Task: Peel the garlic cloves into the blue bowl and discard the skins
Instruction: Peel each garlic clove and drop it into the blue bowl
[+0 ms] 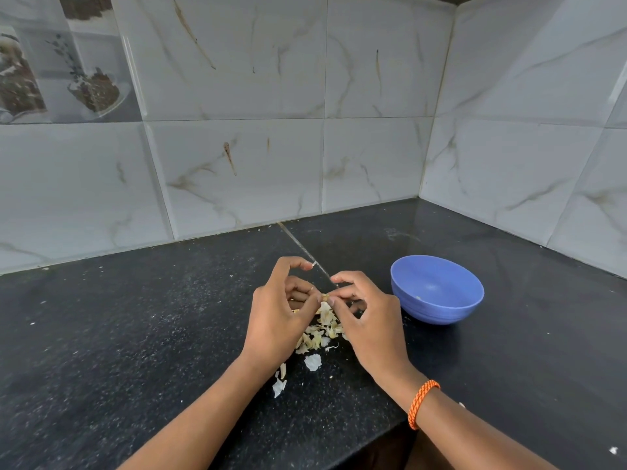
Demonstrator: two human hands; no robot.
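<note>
A small pale clove [325, 297], partly skinned, is pinched between the fingers of the left hand [278, 313] and right hand [368, 317] above the black desk [135, 334]. Papery cream skins [320, 334] are scattered beneath. The blue bowl [437, 289] is placed just right.

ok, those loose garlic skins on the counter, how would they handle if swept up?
The garlic skins look thin and curled, so probably very light and floppy. Scattered as small flakes on the dark counter, they would likely drift or cling rather than slide together.
</note>
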